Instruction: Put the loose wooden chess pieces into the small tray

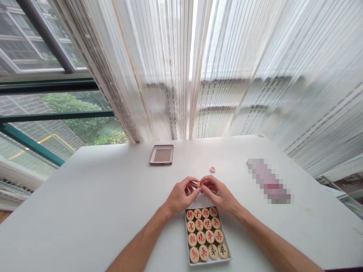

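Between the fingertips of both hands is a round xiangqi piece [199, 185] with a red character on its face. My left hand [181, 193] pinches it from the left, thumb and fingers closed. From the other side my right hand [217, 193] pinches the same piece. Just below the hands lies a shallow white box [210, 262] holding rows of wooden xiangqi pieces [199, 225]. Most carry red characters; two in the nearest row are black. Another red-marked piece [212, 169] rests alone on the table beyond my right hand.
An upturned box lid [161, 155] with a brown rim sits at the back of the white table [99, 207]. To the right lies a pixelated pinkish object [269, 183]. A striped curtain [181, 75] hangs behind the table, with an open window [48, 87] at left.
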`<state>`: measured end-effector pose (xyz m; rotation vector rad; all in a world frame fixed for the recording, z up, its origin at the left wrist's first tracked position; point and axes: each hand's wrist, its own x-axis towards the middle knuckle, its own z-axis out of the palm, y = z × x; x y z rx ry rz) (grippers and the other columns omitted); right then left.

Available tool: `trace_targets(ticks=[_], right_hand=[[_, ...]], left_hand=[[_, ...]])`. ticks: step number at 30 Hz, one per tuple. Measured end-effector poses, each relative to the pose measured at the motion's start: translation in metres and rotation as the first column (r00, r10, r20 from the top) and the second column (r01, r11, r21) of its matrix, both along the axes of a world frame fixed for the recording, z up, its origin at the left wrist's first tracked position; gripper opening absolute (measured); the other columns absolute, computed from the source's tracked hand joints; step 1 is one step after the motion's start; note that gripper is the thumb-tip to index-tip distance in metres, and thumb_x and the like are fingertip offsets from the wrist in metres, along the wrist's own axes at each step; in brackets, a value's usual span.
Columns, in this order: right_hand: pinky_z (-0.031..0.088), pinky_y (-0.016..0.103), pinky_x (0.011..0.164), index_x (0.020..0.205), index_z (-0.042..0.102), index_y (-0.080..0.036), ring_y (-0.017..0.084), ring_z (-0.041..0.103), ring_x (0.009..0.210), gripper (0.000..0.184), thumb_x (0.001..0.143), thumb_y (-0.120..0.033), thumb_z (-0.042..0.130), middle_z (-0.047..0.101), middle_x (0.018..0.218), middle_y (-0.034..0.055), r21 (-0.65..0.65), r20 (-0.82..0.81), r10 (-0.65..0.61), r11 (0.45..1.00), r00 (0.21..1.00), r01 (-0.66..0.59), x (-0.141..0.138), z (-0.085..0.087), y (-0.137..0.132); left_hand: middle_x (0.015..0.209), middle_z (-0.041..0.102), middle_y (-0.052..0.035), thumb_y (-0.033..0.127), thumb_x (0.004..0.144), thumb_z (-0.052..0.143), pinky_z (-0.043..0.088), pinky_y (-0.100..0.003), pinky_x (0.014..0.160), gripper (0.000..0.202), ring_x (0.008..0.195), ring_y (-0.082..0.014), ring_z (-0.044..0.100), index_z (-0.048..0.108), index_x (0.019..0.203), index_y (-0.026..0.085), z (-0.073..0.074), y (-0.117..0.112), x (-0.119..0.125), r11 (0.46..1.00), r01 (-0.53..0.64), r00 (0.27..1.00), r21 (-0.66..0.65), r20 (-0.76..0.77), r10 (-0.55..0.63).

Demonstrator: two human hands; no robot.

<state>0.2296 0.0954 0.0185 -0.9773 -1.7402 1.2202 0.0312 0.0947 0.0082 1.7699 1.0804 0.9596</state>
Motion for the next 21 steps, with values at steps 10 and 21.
trace_targets(ticks=[10, 21], right_hand=[[0.056, 0.031, 0.073, 0.099, 0.061, -0.021, 0.017, 0.066, 0.076, 0.02, 0.098, -0.041, 0.057, 0.069, 0.086, 0.0025, -0.066, -0.051, -0.046, 0.997, 0.998, 0.043, -0.0011, -0.0041, 0.0013], [0.058, 0.036, 0.089, 0.11, 0.061, -0.022, 0.02, 0.07, 0.095, 0.023, 0.094, -0.038, 0.063, 0.071, 0.101, 0.0058, -0.003, -0.059, 0.036, 0.999, 0.998, -0.036, -0.0002, -0.0032, 0.0004]], left_hand=[[0.09, 0.074, -0.0042, 0.039, 0.091, 0.063, 0.048, -0.025, 0.063, 0.028, 0.072, -0.0153, 0.066, 0.063, 0.112, 0.021, -0.0006, -0.0011, 0.0014, 1.0, -0.016, 0.998, 0.019, -0.057, 0.017], [0.088, 0.074, -0.0055, 0.042, 0.094, 0.061, 0.048, -0.024, 0.064, 0.025, 0.074, -0.0152, 0.066, 0.063, 0.102, 0.018, 0.0023, 0.0008, 0.0013, 0.999, -0.025, 0.998, -0.047, 0.056, 0.028]])
